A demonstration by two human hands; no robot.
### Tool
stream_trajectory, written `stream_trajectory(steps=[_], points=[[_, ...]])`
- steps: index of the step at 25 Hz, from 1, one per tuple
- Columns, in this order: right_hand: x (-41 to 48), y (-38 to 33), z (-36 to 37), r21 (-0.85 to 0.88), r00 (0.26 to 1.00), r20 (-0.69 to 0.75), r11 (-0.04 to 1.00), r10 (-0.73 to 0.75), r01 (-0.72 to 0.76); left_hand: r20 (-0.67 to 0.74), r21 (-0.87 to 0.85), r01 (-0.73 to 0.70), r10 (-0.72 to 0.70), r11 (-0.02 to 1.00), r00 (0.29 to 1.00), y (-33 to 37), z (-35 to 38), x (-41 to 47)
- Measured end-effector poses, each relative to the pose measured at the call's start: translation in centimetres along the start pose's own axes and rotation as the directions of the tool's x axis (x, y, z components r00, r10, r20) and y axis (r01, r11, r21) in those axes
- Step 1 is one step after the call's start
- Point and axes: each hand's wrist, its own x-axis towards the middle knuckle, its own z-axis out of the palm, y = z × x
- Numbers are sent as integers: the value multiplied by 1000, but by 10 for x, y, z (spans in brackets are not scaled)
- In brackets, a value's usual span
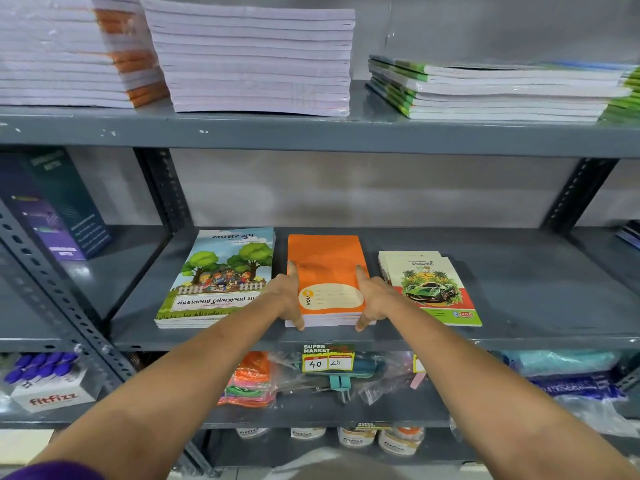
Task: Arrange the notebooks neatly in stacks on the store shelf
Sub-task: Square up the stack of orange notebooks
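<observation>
A stack of orange notebooks point(325, 268) lies in the middle of the grey metal shelf point(540, 289). My left hand point(285, 299) presses flat against the stack's left side, and my right hand point(372, 297) presses against its right side, fingers reaching along the top cover's edges. To the left lies a stack of notebooks with a tree-and-children cover point(221, 275). A small stack of green car "Travel" notebooks point(429, 285) lies to the right, its books slightly fanned.
The upper shelf point(311, 133) carries tall white notebook stacks point(256, 60), an orange-edged stack point(69, 50) and green-edged wrapped ones point(498, 88). A dark box point(55, 202) leans at the left. Below hang a price tag point(327, 358) and bagged goods; the shelf's right part is bare.
</observation>
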Motion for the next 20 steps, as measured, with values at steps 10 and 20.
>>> stream_trajectory(steps=[10,20], points=[[-15,-43,-21,-165,997,-68,985,35,-46,73,-564,25,19,826,997,-57,-48,-21],[-13,-180,16,-171,927,-207,945,-311,279,-97,-204,95,-116,974,988,-198,-28,-44]])
